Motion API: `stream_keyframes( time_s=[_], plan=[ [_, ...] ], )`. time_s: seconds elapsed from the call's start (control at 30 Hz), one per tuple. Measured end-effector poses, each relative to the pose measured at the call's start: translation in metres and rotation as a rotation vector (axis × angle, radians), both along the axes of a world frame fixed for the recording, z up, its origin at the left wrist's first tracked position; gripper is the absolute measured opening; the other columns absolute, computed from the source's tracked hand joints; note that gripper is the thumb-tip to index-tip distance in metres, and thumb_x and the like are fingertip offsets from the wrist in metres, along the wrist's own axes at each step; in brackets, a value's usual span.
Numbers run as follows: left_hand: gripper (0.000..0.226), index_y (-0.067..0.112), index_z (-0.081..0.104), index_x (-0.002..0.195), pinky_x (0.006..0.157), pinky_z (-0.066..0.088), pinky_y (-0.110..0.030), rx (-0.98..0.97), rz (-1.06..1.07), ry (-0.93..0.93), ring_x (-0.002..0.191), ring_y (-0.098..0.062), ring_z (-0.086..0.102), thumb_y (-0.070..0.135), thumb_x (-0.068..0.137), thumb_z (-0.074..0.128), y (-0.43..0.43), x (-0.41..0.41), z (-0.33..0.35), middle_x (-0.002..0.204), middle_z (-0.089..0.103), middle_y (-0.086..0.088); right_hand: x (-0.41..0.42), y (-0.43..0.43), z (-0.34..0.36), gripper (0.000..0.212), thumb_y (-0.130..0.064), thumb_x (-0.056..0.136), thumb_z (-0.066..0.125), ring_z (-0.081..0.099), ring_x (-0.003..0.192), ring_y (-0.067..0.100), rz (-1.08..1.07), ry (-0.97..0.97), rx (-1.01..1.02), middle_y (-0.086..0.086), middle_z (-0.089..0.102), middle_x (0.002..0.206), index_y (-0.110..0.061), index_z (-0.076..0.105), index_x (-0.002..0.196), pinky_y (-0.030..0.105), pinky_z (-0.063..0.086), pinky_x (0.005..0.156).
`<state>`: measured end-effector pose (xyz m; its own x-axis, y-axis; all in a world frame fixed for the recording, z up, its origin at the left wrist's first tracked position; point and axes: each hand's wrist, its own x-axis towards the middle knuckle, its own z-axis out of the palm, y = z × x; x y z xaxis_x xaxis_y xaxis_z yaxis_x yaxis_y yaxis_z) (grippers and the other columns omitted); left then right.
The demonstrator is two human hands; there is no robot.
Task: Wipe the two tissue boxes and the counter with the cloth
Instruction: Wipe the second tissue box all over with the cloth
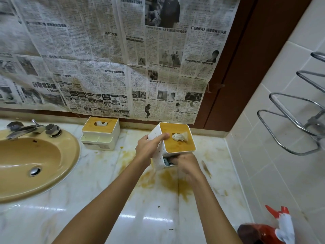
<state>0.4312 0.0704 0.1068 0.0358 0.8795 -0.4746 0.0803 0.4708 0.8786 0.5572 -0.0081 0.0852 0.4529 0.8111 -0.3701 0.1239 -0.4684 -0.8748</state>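
My left hand grips a white tissue box with a wooden lid, tilted toward me above the counter, thumb on the lid beside the tissue sticking out. My right hand is under the box's lower side, pressing a dark grey-blue cloth against it; only a small part of the cloth shows. A second white tissue box with a wooden lid stands against the back wall, to the left. The marble counter has brown-yellow stains below the held box.
A tan sink with a chrome tap fills the left. A red and white spray bottle stands at the bottom right corner. Chrome wire racks jut from the tiled right wall. Newspaper covers the back wall.
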Motion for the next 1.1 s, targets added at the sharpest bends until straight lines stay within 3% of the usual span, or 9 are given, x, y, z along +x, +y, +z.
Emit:
stream_keyframes(
  time_s=[0.1,0.23,0.43,0.53,0.63,0.77,0.9,1.0,1.1],
  plan=[
    [0.077,0.023,0.075,0.101,0.088,0.063,-0.047,-0.039,0.036,-0.031,0.098,-0.021,0.072,0.064,0.038,0.091,0.002,-0.003,0.000,0.104,0.075,0.002,0.005,-0.007,0.008,0.019,-0.004,0.082,0.079,0.070,0.079,0.018,-0.090,0.233,0.062,0.010,0.075,0.090,0.000,0.076,0.101,0.019,0.054,0.062],
    [0.085,0.021,0.070,0.102,0.087,0.063,-0.050,-0.080,0.101,-0.055,0.098,-0.024,0.072,0.063,0.032,0.093,0.007,-0.003,-0.002,0.104,0.074,0.000,0.005,-0.009,0.012,0.011,-0.014,0.090,0.075,0.070,0.073,0.004,-0.096,0.172,0.172,-0.003,0.077,0.083,-0.010,0.079,0.099,0.010,0.052,0.062],
    [0.082,0.020,0.064,0.098,0.088,0.062,-0.048,-0.097,0.156,-0.065,0.098,-0.024,0.071,0.063,0.035,0.094,0.009,-0.002,-0.001,0.105,0.071,0.000,-0.014,-0.012,0.009,0.015,-0.023,0.086,0.080,0.070,0.086,0.003,-0.103,0.043,0.355,-0.007,0.077,0.092,-0.017,0.079,0.099,0.019,0.055,0.079],
    [0.077,0.018,0.058,0.097,0.090,0.061,-0.045,-0.126,0.164,-0.065,0.099,-0.023,0.067,0.060,0.043,0.094,0.005,-0.001,0.001,0.101,0.064,0.003,-0.025,-0.011,0.001,0.015,-0.019,0.075,0.086,0.065,0.083,0.002,-0.020,-0.251,0.416,-0.007,0.070,0.090,-0.019,0.077,0.087,0.013,0.051,0.077],
    [0.093,0.016,0.064,0.107,0.088,0.063,-0.047,-0.161,0.157,-0.105,0.098,-0.025,0.071,0.061,0.033,0.095,0.007,-0.001,-0.002,0.106,0.071,-0.002,-0.027,-0.007,-0.008,0.021,-0.015,0.070,0.088,0.064,0.082,0.003,-0.012,-0.419,0.418,-0.007,0.067,0.090,-0.020,0.073,0.084,0.018,0.052,0.077],
    [0.083,0.017,0.066,0.101,0.083,0.064,-0.049,-0.152,0.143,-0.081,0.095,-0.025,0.073,0.058,0.035,0.096,0.008,-0.002,-0.001,0.104,0.073,-0.003,-0.023,-0.005,-0.011,0.021,-0.021,0.071,0.090,0.063,0.077,0.002,-0.134,-0.310,0.401,-0.010,0.070,0.079,-0.021,0.069,0.076,0.011,0.047,0.069],
    [0.083,0.013,0.065,0.106,0.085,0.064,-0.048,-0.190,0.128,-0.112,0.097,-0.028,0.072,0.055,0.042,0.096,0.004,-0.005,0.005,0.105,0.070,-0.005,-0.016,-0.002,-0.005,0.018,-0.019,0.077,0.086,0.066,0.077,0.005,-0.358,-0.217,0.413,-0.010,0.071,0.081,-0.019,0.069,0.082,0.026,0.056,0.076],
    [0.062,0.010,0.060,0.102,0.081,0.063,-0.045,-0.222,0.070,-0.124,0.095,-0.029,0.069,0.045,0.064,0.094,0.000,-0.007,0.009,0.098,0.063,-0.005,-0.005,-0.002,-0.002,0.018,-0.019,0.078,0.086,0.068,0.081,0.007,-0.461,-0.217,0.422,-0.009,0.071,0.085,-0.018,0.069,0.084,0.030,0.059,0.079],
    [0.077,0.013,0.055,0.122,0.073,0.062,-0.043,-0.261,0.043,-0.148,0.102,-0.032,0.066,0.049,0.065,0.093,0.000,-0.012,0.010,0.117,0.057,-0.009,0.003,-0.004,0.002,0.017,-0.023,0.080,0.084,0.069,0.080,0.011,-0.568,-0.158,0.476,-0.008,0.071,0.083,-0.023,0.067,0.083,0.034,0.060,0.077]
  ],
)
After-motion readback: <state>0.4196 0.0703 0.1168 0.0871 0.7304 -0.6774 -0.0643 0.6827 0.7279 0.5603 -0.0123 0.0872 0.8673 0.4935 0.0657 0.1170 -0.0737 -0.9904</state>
